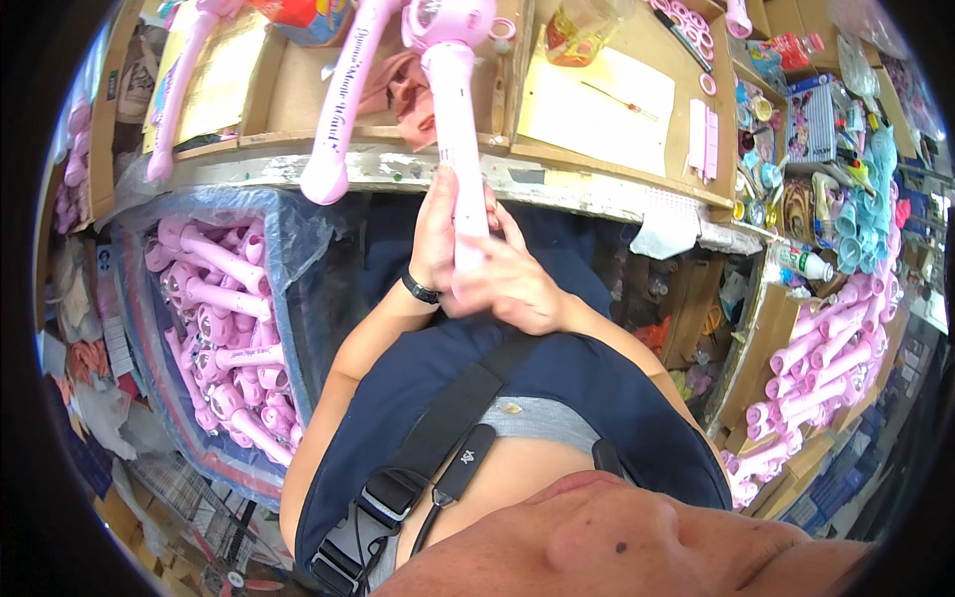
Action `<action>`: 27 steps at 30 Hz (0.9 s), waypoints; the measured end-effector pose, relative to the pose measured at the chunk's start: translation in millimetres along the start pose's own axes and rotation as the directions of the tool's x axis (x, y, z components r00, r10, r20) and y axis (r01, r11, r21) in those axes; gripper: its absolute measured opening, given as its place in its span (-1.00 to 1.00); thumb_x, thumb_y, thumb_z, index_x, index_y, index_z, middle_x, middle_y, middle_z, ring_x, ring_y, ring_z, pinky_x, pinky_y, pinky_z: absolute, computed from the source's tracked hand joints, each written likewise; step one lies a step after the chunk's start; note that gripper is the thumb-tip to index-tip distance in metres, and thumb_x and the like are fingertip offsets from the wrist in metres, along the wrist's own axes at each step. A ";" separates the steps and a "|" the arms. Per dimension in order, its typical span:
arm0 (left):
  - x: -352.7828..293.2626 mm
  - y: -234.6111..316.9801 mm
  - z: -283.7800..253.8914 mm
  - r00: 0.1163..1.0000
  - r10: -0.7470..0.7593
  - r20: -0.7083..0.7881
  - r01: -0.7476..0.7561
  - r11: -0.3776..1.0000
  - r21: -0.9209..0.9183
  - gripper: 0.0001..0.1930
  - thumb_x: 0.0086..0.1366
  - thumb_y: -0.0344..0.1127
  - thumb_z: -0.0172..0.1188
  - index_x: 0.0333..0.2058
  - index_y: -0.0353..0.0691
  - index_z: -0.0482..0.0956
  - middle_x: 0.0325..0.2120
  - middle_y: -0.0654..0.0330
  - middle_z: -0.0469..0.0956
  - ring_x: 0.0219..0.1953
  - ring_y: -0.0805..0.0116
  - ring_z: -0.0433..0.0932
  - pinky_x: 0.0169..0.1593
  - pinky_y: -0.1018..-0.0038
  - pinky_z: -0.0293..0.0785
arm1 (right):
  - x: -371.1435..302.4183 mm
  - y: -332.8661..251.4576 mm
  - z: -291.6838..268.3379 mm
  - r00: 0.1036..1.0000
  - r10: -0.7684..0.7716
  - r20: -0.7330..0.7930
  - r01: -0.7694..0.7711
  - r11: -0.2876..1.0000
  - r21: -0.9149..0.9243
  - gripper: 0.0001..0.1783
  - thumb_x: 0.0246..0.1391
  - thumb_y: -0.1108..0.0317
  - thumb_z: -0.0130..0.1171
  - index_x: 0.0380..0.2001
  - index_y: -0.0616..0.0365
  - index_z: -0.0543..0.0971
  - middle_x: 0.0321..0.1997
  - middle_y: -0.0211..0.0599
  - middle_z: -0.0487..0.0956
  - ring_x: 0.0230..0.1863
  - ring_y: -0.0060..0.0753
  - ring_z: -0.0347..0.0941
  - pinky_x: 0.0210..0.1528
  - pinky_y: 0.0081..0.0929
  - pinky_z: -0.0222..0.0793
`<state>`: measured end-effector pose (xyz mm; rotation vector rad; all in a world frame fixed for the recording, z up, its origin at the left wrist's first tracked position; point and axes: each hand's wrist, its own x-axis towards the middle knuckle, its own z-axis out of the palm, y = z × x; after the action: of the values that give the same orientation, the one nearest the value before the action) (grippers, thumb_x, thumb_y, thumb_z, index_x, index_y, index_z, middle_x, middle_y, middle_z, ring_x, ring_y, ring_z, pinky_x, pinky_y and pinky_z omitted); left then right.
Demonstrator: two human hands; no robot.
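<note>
A pink toy wand (453,109) with a round head stands out in front of me, its head over the workbench and its handle toward my body. My left hand (434,229) is wrapped round the handle from the left, with a dark band on the wrist. At the lower end of the same handle, my right hand (512,287) closes over it, its fingers slightly blurred. Just left of the held wand, a second pink wand (343,109) lies across the bench edge, its handle end hanging over. The lowest tip of the held handle is partly hidden by my right fingers.
A blue-edged bin (284,328) full of pink wands stands at my left. On the right, a cardboard box (756,398) holds many pink handles. The bench carries a yellow sheet (597,114), a plastic cup (582,35), a reddish cloth (403,95) and another wand (184,95).
</note>
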<state>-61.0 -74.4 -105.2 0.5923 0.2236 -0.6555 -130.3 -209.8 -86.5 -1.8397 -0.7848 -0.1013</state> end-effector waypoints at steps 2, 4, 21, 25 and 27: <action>-1.0 5.9 -1.6 0.997 0.072 -0.015 -0.067 0.973 0.222 -0.64 0.40 0.00 -0.10 -0.19 -0.22 0.34 -0.48 0.18 0.49 -0.50 0.46 0.48 -0.40 0.56 0.48 | -3.3 -6.7 -9.7 0.998 0.035 -0.054 0.006 0.784 0.621 -0.51 0.28 0.16 -0.18 -0.59 0.11 0.62 -0.48 -0.44 0.61 -0.16 -0.20 0.54 0.28 -0.05 0.03; -2.5 8.6 -1.5 0.989 0.145 -0.024 -0.127 0.921 0.369 -0.71 0.39 -0.11 -0.04 -0.14 -0.24 0.33 -0.48 0.21 0.49 -0.51 0.51 0.48 -0.42 0.59 0.47 | -6.9 -9.6 -15.3 0.978 0.105 -0.182 0.074 0.639 0.766 -0.46 0.32 0.16 -0.25 -0.60 0.14 0.60 -0.52 -0.37 0.60 -0.28 -0.31 0.54 0.10 -0.13 0.27; -41.1 79.8 -36.1 0.681 0.727 0.086 -0.625 0.516 0.586 -0.55 0.35 -0.14 0.05 0.06 -0.32 0.24 -0.30 0.18 0.49 -0.39 0.57 0.44 -0.29 0.62 0.41 | 184.3 107.6 -39.6 0.870 0.358 -0.338 -0.487 0.522 -0.701 -0.72 -0.01 0.13 0.12 -0.36 0.10 0.61 -0.32 -0.14 0.57 -0.23 -0.07 0.50 -0.19 -0.19 0.43; -55.4 93.8 -47.6 0.583 0.807 0.099 -0.657 0.395 0.642 -0.53 0.35 -0.15 0.04 0.09 -0.34 0.22 -0.20 0.12 0.50 -0.36 0.60 0.40 -0.29 0.68 0.35 | 189.2 113.2 -50.5 0.904 0.346 -0.252 -0.428 0.693 -0.581 -0.75 -0.03 0.16 0.09 -0.38 0.03 0.65 -0.27 -0.16 0.58 -0.16 -0.08 0.48 -0.11 -0.19 0.39; -66.0 102.6 -56.6 0.529 0.835 0.154 -0.676 0.305 0.670 -0.55 0.34 -0.18 0.04 0.07 -0.35 0.24 -0.21 0.11 0.51 -0.34 0.56 0.42 -0.23 0.64 0.36 | 180.4 108.6 -65.5 0.895 0.174 -0.412 -0.353 0.839 -0.413 -0.68 -0.02 0.12 0.06 -0.40 0.11 0.63 -0.29 -0.15 0.57 -0.17 -0.05 0.47 -0.11 -0.19 0.37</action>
<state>-48.3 57.3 -80.8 1.3789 -0.1298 0.3596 89.6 -204.2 -70.8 -2.2944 -0.2397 -0.4764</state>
